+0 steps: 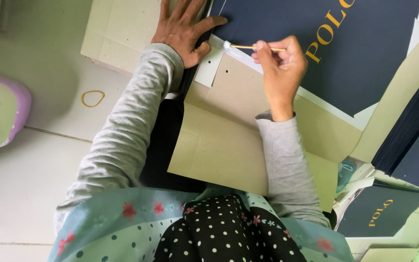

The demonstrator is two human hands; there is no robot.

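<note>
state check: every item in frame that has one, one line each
left hand: flat, fingers spread, pressing on grey cardboard
right hand: closed on thin stick brush
stick brush: white tip on dark sheet's edge
dark blue sheet: lying flat, gold lettering up
rubber band: loose on floor

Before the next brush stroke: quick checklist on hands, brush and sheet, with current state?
1. Left hand flat on the work, pinning it: ok.
2. Right hand pinching the thin brush by its stick: ok.
3. Brush tip on the white flap at the edge of the dark blue sheet: ok.
4. Glue on the tip: whitish blob visible, amount cannot tell.
5. Left thumb clear of the brush tip: close, not touching; ok.
6. Grey cardboard lying flat under the sheet: ok.
</note>
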